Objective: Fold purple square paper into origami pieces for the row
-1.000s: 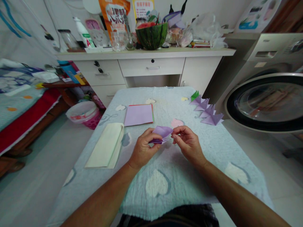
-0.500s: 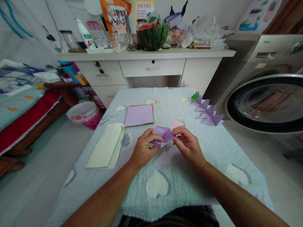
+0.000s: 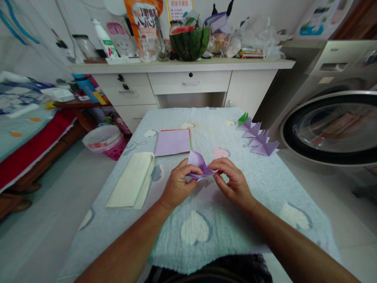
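A folded purple paper piece (image 3: 199,165) is held between both hands just above the light blue tablecloth (image 3: 206,204). My left hand (image 3: 177,184) pinches its left side with fingers closed. My right hand (image 3: 232,181) pinches its right corner, fingers also closed. One flap of the paper stands up between the hands. A stack of square coloured sheets (image 3: 173,142), purple on top, lies just beyond the hands.
Several finished purple folded pieces (image 3: 257,138) and a green one (image 3: 242,118) lie at the table's right edge. A cream folded cloth (image 3: 132,180) lies at left. Behind are a desk with a halved watermelon (image 3: 190,42), a washing machine (image 3: 332,125) at right and a pink bin (image 3: 103,141) at left.
The paper's flap has been lifted from lying flatter to standing up. Both hands shifted slightly while keeping their pinch on it.
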### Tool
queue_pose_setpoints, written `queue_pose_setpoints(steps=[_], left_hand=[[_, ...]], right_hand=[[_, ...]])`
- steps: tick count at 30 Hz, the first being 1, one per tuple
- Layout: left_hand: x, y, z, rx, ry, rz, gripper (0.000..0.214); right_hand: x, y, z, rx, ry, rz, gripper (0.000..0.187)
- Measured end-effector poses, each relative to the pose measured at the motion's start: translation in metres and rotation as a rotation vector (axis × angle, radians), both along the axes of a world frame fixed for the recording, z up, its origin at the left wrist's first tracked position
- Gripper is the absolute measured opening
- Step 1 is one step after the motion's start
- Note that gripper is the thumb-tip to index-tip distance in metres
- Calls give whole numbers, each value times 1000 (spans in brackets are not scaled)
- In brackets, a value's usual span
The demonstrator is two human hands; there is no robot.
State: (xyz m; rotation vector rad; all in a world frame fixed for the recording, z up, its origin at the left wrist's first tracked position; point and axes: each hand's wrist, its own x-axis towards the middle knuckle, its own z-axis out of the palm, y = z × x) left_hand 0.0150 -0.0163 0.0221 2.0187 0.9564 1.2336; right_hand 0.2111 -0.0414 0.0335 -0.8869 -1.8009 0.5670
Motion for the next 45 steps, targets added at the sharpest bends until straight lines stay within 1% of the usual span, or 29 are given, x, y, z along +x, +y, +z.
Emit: queue_pose_setpoints(steps=[5, 10, 15, 20, 24, 26, 30, 34, 39, 45], left_hand=[[0, -1, 2, -1, 16, 23, 9], [1, 0, 3, -11, 1, 5, 11], [0, -1, 4, -2, 2, 14, 11], [0, -1, 2, -24, -18, -5, 19], [0, -2, 2, -32, -11, -33, 24], [0, -2, 2, -20, 4, -46, 22], [-1, -2, 3, 14, 30, -44, 24], [-1, -1, 4, 44, 45, -23, 21], [-1, -2, 4, 62, 25, -29, 18], [-1, -4, 2, 18, 1, -86, 15]], right_hand=[[0, 0, -2, 39, -27, -36, 30], [0, 1, -4, 41, -47, -6, 32], [1, -1, -3, 51, -68, 17, 34], [2, -2, -2, 44, -89, 52, 35], [2, -1, -2, 49, -110, 45, 34], [1, 0, -3, 54, -110, 23, 32], [0, 0, -4, 8, -58, -69, 21], [-1, 1, -5, 53, -52, -61, 15], [0, 1, -7, 94, -76, -62, 25], [-1, 1, -9, 137, -120, -66, 32]])
